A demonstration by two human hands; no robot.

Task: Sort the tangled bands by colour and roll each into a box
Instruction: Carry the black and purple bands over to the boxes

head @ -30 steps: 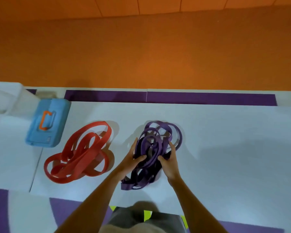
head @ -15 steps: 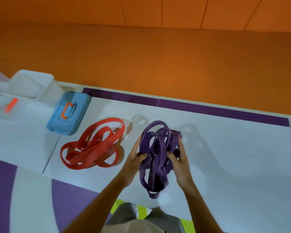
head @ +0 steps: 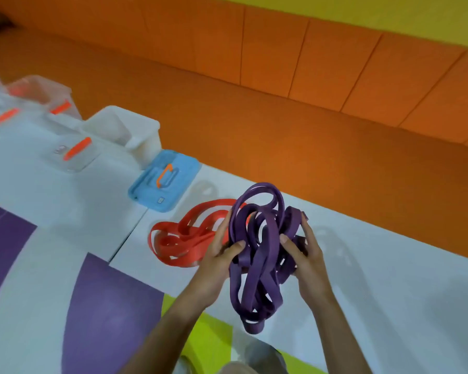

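The left hand (head: 219, 261) and right hand (head: 305, 263) hold the purple bands (head: 257, 255) above the tabletop (head: 389, 279), fingers (head: 222, 226) curled round the tangle from either side and thumbs pressed on its front. Just to the left, the red bands (head: 181, 244) lie heaped, partly hidden behind the left hand. Beyond them sit a blue box (head: 165, 179), a white tub (head: 125, 130) and clear boxes (head: 73, 155).

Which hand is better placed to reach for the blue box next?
Left, probably. The left hand grips the purple bands on the side nearer the blue box; the right hand is farther away.
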